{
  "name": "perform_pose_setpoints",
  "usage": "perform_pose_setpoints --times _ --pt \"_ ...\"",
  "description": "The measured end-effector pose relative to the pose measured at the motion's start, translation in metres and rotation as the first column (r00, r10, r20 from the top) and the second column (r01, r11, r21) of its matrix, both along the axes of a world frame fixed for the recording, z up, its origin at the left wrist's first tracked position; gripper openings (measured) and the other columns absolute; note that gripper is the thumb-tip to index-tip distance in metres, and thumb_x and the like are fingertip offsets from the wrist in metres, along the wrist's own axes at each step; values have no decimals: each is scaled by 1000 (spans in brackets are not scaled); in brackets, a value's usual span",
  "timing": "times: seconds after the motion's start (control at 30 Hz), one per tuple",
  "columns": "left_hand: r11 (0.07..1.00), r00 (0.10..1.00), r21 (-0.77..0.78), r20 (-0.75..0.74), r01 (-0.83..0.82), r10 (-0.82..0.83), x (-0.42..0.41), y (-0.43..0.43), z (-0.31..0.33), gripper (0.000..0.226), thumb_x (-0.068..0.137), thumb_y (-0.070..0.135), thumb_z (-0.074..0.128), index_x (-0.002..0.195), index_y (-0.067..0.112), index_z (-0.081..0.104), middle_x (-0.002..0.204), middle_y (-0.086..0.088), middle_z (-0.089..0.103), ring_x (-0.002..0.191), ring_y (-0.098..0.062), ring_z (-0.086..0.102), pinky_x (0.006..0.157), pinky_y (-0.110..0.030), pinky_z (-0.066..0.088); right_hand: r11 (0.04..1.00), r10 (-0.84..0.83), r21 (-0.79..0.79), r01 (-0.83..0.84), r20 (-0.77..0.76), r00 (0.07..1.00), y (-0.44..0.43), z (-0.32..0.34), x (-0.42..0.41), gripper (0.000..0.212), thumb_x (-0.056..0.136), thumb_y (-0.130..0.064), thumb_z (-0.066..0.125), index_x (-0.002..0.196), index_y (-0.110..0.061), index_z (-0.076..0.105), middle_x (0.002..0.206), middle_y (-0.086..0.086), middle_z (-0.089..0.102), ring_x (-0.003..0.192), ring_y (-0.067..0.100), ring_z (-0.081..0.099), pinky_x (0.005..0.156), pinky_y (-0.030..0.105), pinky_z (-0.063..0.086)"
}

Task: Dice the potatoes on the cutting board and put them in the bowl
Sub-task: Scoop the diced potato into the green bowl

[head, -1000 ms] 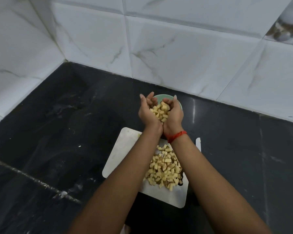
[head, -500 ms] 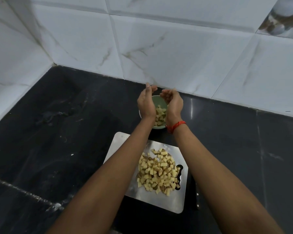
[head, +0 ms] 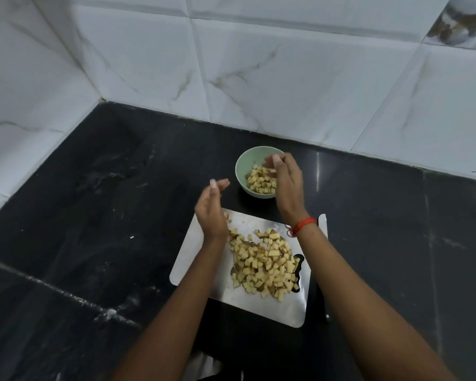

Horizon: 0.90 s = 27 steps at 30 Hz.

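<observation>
A pale green bowl point(head: 243, 166) stands on the black counter beyond the board, with diced potato point(head: 260, 181) inside it. A heap of potato cubes point(head: 261, 264) lies on the shiny steel cutting board point(head: 204, 257). My right hand point(head: 287, 185) hovers over the bowl's right side, fingers loosely bent, holding nothing that I can see. My left hand point(head: 212, 209) is above the board's far left corner, to the left of the bowl, palm turned inward, fingers relaxed and empty.
The black stone counter point(head: 94, 215) meets white marbled wall tiles point(head: 286, 78) at the back and on the left. A knife blade tip point(head: 322, 224) shows beside the board's right edge, behind my right wrist with its red thread.
Both hands were cupped together with potato cubes over the bowl. The cubes have dropped into the bowl, and my hands have parted, the left one drawing back toward the board.
</observation>
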<state>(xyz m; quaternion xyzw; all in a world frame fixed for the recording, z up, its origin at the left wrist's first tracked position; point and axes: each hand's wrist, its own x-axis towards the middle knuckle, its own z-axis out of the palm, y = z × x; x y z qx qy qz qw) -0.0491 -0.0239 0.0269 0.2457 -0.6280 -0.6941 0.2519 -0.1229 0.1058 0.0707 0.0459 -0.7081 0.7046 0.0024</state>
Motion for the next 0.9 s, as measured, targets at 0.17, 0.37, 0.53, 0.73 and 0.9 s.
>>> perform_pose_setpoints --times 0.17,0.37,0.53,0.73,0.9 --pt "676 804 -437 353 593 -478 50 -20 -59 48 106 51 35 137 26 62 142 15 57 141 0 39 120 -35 31 955 -145 258 146 -21 989 2 -36 100 33 104 -42 40 99 -20 64 99 -8 65 100 9 59 87 30 48" --pt "613 844 -580 377 537 -382 54 -16 -53 50 105 49 33 127 20 67 127 7 63 124 -5 49 109 -36 42 765 -194 589 261 -176 965 0 -78 148 33 103 -45 40 107 -20 61 107 -5 63 107 11 53 97 36 44" --pt "831 885 -330 295 449 -361 75 6 -52 41 106 43 37 119 23 70 119 13 67 117 -4 58 105 -33 47 843 -248 466 267 -103 963 -13 -86 150 31 102 -41 43 114 -19 61 113 -6 62 109 9 52 99 34 43" --pt "936 937 -180 236 302 -256 83 29 -47 34 107 41 43 115 27 72 115 12 71 111 -5 64 101 -35 52 896 -315 320 307 -27 949 -30 -86 140 30 101 -41 45 109 -18 63 106 -7 62 103 9 55 92 38 48" --pt "982 942 -7 282 190 -180 76 32 -35 41 104 50 44 110 24 76 107 10 76 105 -7 69 99 -37 55 922 -363 169 348 68 929 -46 -78 140 19 102 -31 49 94 -24 65 95 -7 66 95 10 60 85 34 51"
